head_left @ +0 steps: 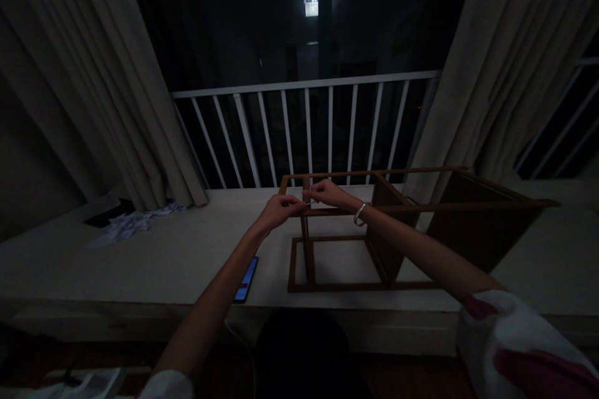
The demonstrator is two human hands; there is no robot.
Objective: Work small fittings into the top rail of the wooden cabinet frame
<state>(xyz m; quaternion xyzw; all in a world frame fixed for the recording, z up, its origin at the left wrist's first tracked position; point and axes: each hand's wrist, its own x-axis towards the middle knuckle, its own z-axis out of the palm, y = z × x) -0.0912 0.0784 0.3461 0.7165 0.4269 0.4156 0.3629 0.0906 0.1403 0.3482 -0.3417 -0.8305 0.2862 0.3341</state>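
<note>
A brown wooden rack frame (346, 288) with dark panels lies on its side on a pale window ledge. Both hands meet above its left end, by the upper rails. My left hand (279, 209) is closed in a pinch around one end of a thin, light-coloured rod (312, 202); its exact kind is too small and dark to tell. Fingers bent, my right hand (326, 192) is closed just beside it at a short crosspiece, with a bracelet (360, 214) on the wrist. What its fingertips hold, if anything, is hidden.
A phone (246, 279) with its screen lit lies near the ledge's front edge. Crumpled plastic (126, 224) sits at the far left below the curtain (116, 75). Behind the rack stands a white railing (306, 85) before a dark window. A cable (241, 340) hangs below the ledge.
</note>
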